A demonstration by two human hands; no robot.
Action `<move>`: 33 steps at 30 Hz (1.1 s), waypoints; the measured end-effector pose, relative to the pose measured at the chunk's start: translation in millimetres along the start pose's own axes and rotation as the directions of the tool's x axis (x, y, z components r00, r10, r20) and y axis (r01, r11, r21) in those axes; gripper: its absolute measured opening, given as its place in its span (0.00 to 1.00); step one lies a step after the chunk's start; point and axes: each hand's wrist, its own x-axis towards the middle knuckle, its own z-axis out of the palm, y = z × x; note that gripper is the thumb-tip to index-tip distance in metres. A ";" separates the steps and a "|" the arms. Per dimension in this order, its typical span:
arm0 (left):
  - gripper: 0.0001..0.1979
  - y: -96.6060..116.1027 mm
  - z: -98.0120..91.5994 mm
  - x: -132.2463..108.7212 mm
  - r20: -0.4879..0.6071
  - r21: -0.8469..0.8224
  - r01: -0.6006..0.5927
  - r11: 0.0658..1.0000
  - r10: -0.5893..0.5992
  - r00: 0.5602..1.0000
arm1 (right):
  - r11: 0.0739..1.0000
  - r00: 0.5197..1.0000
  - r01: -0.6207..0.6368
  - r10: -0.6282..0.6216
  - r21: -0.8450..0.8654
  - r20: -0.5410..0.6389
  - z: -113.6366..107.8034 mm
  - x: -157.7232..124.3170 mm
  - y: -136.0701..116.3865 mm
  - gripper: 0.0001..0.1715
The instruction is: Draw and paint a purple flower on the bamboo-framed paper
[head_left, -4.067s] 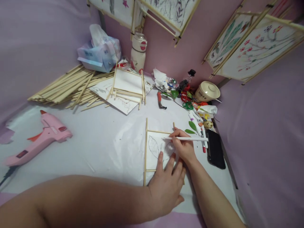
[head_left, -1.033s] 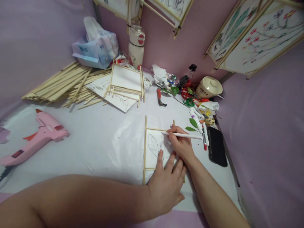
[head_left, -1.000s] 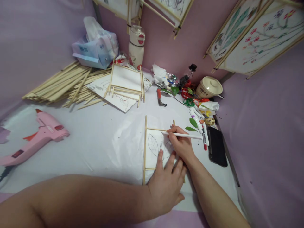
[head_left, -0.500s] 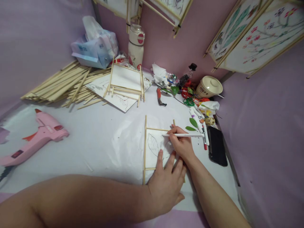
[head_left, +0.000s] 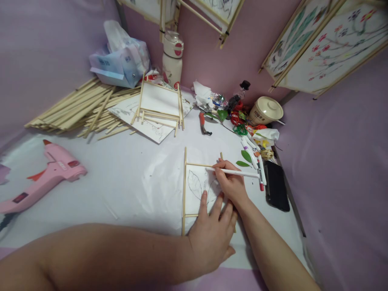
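Well left of the fingers (head_left: pixel 204 204), a pink glue gun (head_left: pixel 59 166) lies flat. Ahead of them and leftward are a blue tissue pack (head_left: pixel 119 62) and an upright white bottle (head_left: pixel 172 62). Right of the fingers lies a black phone (head_left: pixel 277 188); farther ahead, a lidded cream pot (head_left: pixel 264 111).

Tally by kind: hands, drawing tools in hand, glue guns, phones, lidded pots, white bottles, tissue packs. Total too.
Hands: 2 (left hand, right hand)
Held drawing tool: 1
Glue gun: 1
Phone: 1
Lidded pot: 1
White bottle: 1
Tissue pack: 1
Total: 8
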 end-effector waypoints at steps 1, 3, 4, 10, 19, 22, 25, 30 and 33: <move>0.38 -0.1 -0.1 0.0 -0.001 0.002 0.003 1.000 -0.003 1.000 | 1.000 1.000 0.008 -0.008 -0.002 0.004 0.0 0.1 -0.3 0.07; 0.37 -0.4 -0.2 0.2 -0.003 0.007 0.003 1.000 -0.003 1.000 | 1.000 1.000 0.020 -0.020 -0.011 0.010 0.1 0.3 -0.3 0.07; 0.37 -0.7 -0.3 0.3 -0.003 0.008 0.003 1.000 -0.003 1.000 | 1.000 1.000 0.024 -0.023 -0.016 0.013 0.1 0.5 -0.1 0.07; 0.37 -1.3 -1.0 1.2 -0.007 0.006 0.003 1.000 -0.003 1.000 | 0.999 0.999 0.031 -0.030 -0.038 0.022 0.6 1.4 1.8 0.07; 0.37 -0.9 1.0 1.6 0.005 0.000 -0.003 1.000 0.003 1.000 | 0.999 0.999 0.041 -0.041 -0.008 0.007 0.8 1.2 2.2 0.08; 0.37 -1.0 -0.2 1.7 0.017 0.003 0.001 1.000 -0.001 1.000 | 0.999 0.999 0.037 -0.037 -0.008 0.004 0.7 0.7 0.9 0.09; 0.37 -1.1 -2.0 1.7 0.030 0.006 0.001 1.000 -0.001 1.000 | 1.000 1.000 0.021 -0.021 -0.015 0.001 0.6 0.3 -0.9 0.08; 0.37 -1.2 -1.3 1.2 0.017 0.010 -0.001 1.000 0.000 1.000 | 1.000 1.000 0.004 -0.003 -0.026 0.012 0.5 0.6 -0.5 0.07; 0.37 -1.2 -0.4 0.6 0.012 0.018 -0.002 1.000 0.002 1.000 | 1.000 1.000 0.006 -0.005 -0.029 0.018 0.5 0.8 0.6 0.08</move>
